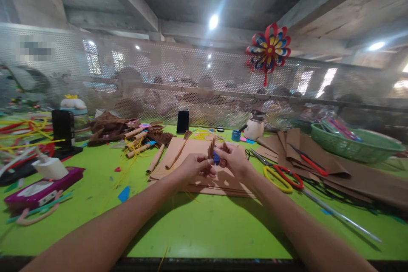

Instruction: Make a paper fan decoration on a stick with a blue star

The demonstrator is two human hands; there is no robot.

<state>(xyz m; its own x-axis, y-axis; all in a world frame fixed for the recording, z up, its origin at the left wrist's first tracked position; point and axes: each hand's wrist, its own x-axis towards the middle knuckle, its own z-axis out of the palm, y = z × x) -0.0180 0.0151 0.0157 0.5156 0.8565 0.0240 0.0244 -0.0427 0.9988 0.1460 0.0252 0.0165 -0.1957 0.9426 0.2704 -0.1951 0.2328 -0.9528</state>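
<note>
In the middle of the head view, my left hand [196,165] and my right hand [235,159] meet above a stack of brown paper sheets [178,182]. Both are closed, fingertips pinching a small pleated brown paper piece [211,148] with a blue part [216,157] at its base. Something pale sticks out below the blue; I cannot make out what. Fingers cover much of the piece. On the left of the stack lies a rolled paper stick with a fanned end [174,157]. Scissors with red and yellow handles [280,178] rest to the right of my right hand.
More rolled paper sticks [140,146] with yellow strands lie left. A purple power strip [44,191] holds a white plug [51,165]. At the right are folded brown paper [318,157], a green basket [360,142] and a metal rod [344,216]. A phone [182,122] stands behind.
</note>
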